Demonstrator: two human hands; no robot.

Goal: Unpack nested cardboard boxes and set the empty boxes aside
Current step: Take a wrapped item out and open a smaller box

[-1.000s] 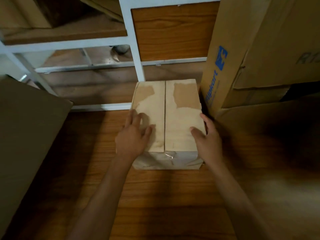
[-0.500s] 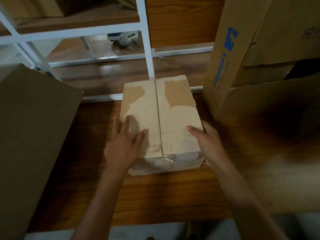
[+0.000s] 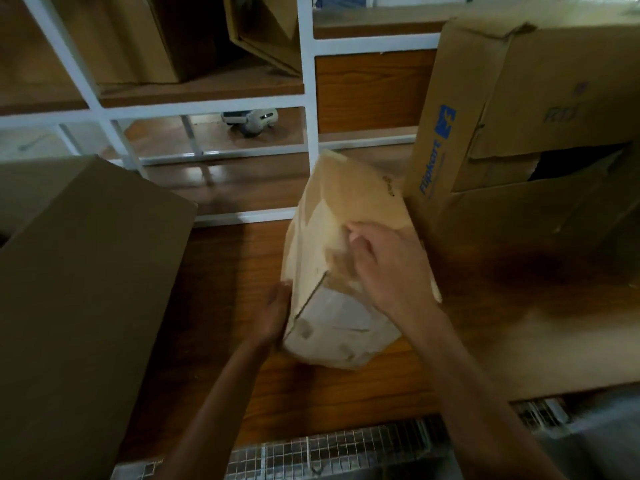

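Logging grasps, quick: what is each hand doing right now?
Left hand: open, pressing flat on the left side of the tilted pale tan cardboard box.
Right hand: fingers curled, gripping that box's top.

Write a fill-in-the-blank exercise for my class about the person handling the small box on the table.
1. The small pale box, held between the left hand and the right hand, is ___ rather than lying flat.
2. The large box to its right bears ___ lettering.
3. The shelf frame behind it is painted ___.
4. The table under it is made of ___.

Missing words: tilted; blue; white; wood.
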